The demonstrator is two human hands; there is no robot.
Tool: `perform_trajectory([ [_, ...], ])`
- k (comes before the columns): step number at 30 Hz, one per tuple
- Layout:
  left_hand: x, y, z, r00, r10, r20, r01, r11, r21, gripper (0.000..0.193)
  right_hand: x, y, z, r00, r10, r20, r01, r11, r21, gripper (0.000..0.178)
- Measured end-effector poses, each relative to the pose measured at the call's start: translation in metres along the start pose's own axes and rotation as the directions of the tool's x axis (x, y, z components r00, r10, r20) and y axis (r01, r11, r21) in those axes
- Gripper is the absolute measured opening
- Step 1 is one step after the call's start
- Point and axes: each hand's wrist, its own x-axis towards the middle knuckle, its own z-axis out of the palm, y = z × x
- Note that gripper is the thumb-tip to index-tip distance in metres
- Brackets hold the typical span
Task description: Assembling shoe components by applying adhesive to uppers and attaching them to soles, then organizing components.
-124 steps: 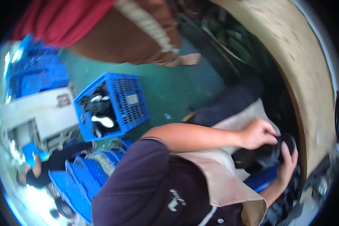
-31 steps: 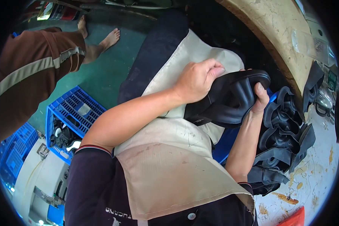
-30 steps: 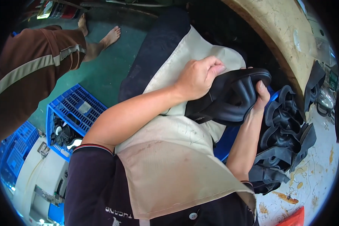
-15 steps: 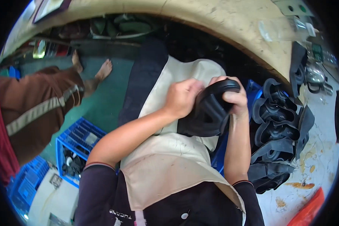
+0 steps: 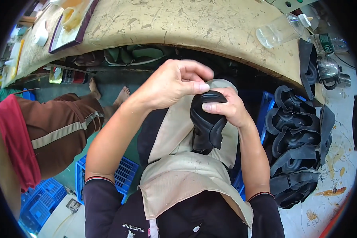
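A black, glossy moulded shoe upper [image 5: 205,121] is held over my apron-covered lap, its rounded end up and its wider, open part down. My right hand [image 5: 228,106] grips it from the right, thumb across the front and fingers behind. At the rounded end is my left hand [image 5: 178,84], fingers curled and thumb tip close to the upper's top edge. Whatever lies between that thumb and fingers, if anything, is too small to make out. A beige apron [image 5: 186,178] covers my lap below the upper.
Several black shoe uppers [image 5: 295,119] lie stacked at my right, beside a blue crate [image 5: 265,105]. A worn bench [image 5: 194,25] curves ahead, holding a clear bottle [image 5: 279,31] and a purple-edged tray [image 5: 73,27]. To the left are another person's legs [image 5: 63,131] and blue crates [image 5: 127,174].
The upper has turned and moved slightly left, narrower side now showing. My left hand has lifted from its side to above its rounded end. The view has tilted up toward the bench.
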Motion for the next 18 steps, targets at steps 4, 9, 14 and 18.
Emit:
perform_trajectory([
  [4, -0.003, 0.014, -0.001, 0.999, -0.035, -0.012, 0.035, 0.999, 0.009, 0.027, 0.003, -0.015, 0.018, 1.000, -0.014, 0.027, 0.016, 0.997, -0.077, 0.019],
  [9, 0.005, 0.011, 0.002, 0.996, -0.086, -0.034, 0.088, 0.993, 0.074, 0.026, 0.003, -0.036, 0.030, 0.998, 0.022, 0.050, -0.014, 0.987, -0.159, 0.018],
  [14, 0.006, 0.005, 0.001, 0.992, -0.088, -0.091, 0.089, 0.996, 0.002, 0.028, 0.000, -0.043, 0.031, 0.992, 0.093, 0.088, -0.067, 0.964, -0.256, 0.015],
  [18, -0.004, 0.010, 0.020, 0.898, -0.005, -0.440, 0.115, 0.968, 0.225, 0.037, -0.007, -0.033, 0.028, 0.978, 0.152, -0.144, -0.185, 0.950, -0.253, 0.018],
])
